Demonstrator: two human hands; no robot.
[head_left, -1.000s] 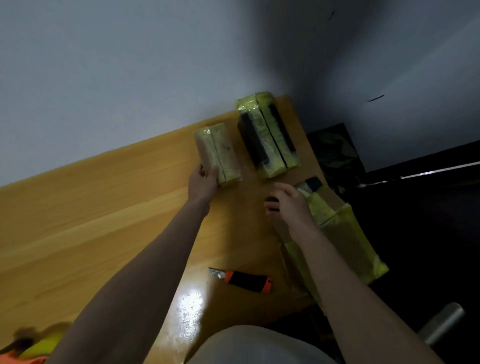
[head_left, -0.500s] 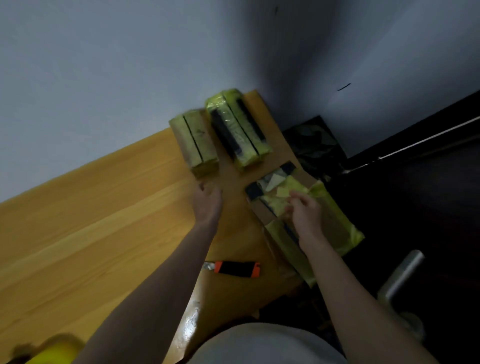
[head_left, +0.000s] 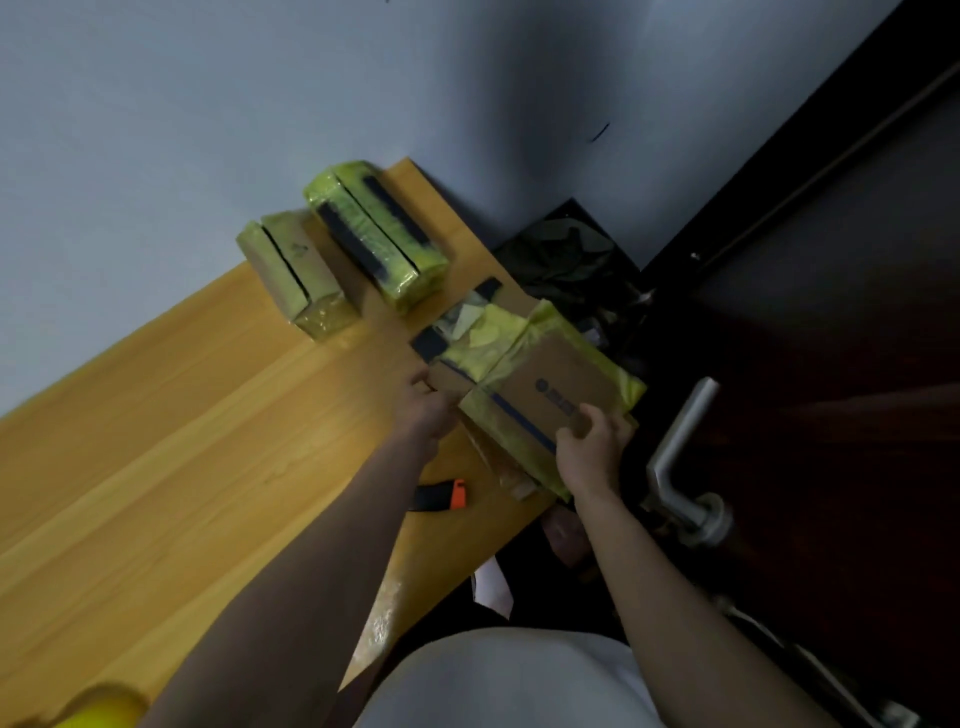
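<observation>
brown carton (head_left: 558, 387) (yellow tape), both hands gripping

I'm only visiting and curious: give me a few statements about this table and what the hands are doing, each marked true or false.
1. The left hand and the right hand both hold the cardboard box. True.
2. The orange-and-black knife is in the right hand. False: it lies on the table, beside the left forearm.
3. The brown parcel and the green parcel lie side by side at the table's far end. True.
4. The door handle is to the left of the table. False: it is to the right.
</observation>
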